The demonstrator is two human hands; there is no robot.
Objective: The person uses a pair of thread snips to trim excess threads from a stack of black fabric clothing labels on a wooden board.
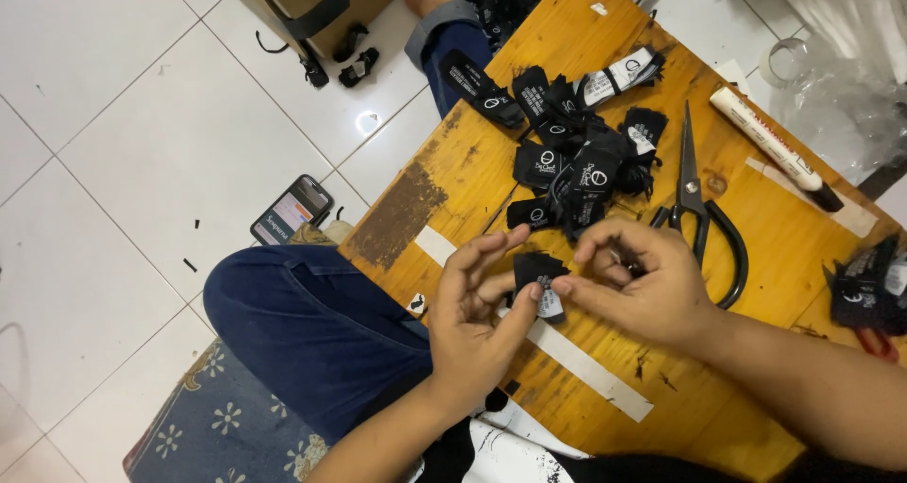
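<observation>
Black label [537,273] with a white tag sits pinched between both hands just above the wooden table [453,186]. Left hand [477,318] has thumb and fingers closed on it; right hand [642,280] grips its edge with curled fingers. Scissors [701,209] and a heap of labels [576,162] lie just beyond.

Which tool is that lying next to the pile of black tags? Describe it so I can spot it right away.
Start at the low wooden table. Just right of the heap of black tags in its middle lie the scissors, blades pointing away from the person, black loop handles next to the right hand. They are the only metal tool there; the white marker further right is a plain tube.
</observation>
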